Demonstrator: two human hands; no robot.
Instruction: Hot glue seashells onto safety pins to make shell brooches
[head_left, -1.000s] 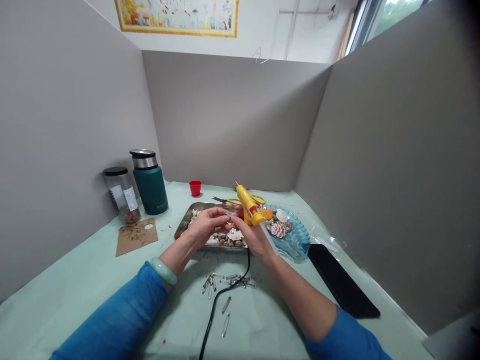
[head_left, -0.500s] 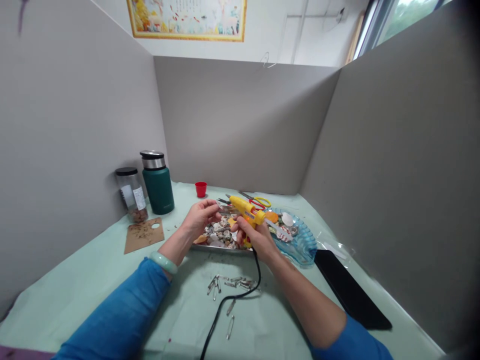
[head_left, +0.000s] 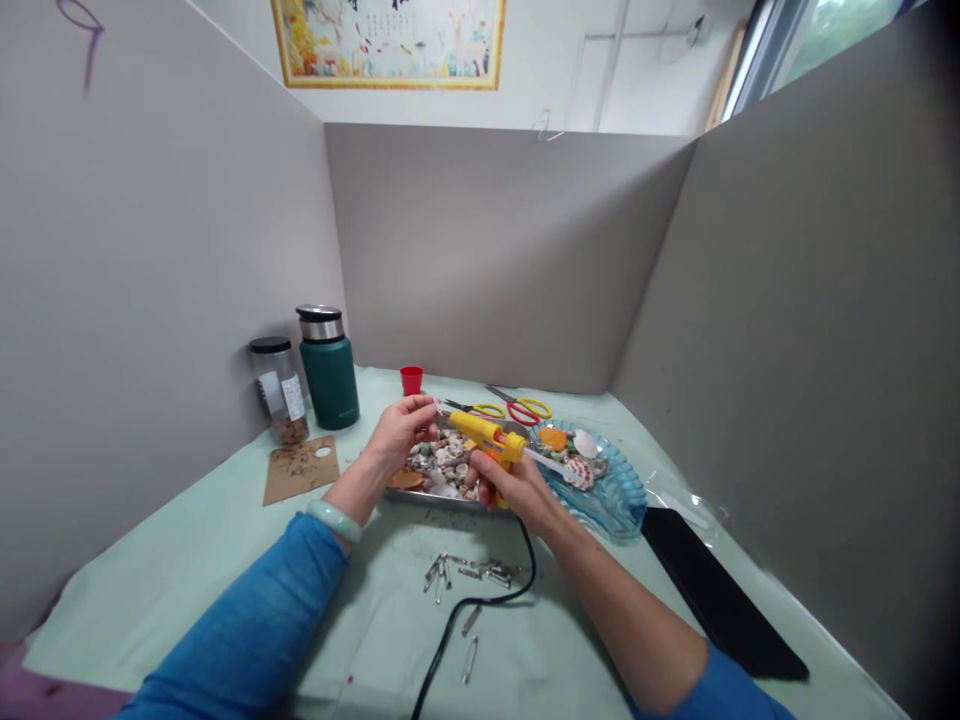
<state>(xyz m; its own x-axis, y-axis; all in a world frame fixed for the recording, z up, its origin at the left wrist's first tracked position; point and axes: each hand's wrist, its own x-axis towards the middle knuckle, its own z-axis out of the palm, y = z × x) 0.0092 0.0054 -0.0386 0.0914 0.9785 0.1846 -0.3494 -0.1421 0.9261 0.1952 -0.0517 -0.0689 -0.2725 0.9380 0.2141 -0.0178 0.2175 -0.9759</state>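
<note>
My right hand [head_left: 514, 487] is wrapped round the grip of a yellow hot glue gun [head_left: 480, 431]; its nozzle points left and a whitish glue stick [head_left: 546, 460] sticks out of the back. Up beside the nozzle, my left hand [head_left: 403, 432] pinches a small whitish piece [head_left: 437, 406] between thumb and fingertips; its kind is too small to make out. Both hands are above a metal tray [head_left: 420, 497] of mixed shells and pebbles [head_left: 444, 460], which they partly cover. From the gun a black cord [head_left: 480, 601] curves down over the table.
Several safety pins [head_left: 491, 572] lie in front of the tray. To the right are a blue glass dish [head_left: 619, 490] with shells and a black flat slab [head_left: 720, 595]. Scissors [head_left: 529, 408] and a red cup [head_left: 411, 380] stand behind. A green flask [head_left: 330, 378], jar [head_left: 281, 395] and brown board [head_left: 300, 470] are left.
The glue gun's nozzle has swung down and left, away from the scissors behind it. My left hand keeps its pinch. The whole view has shifted slightly.
</note>
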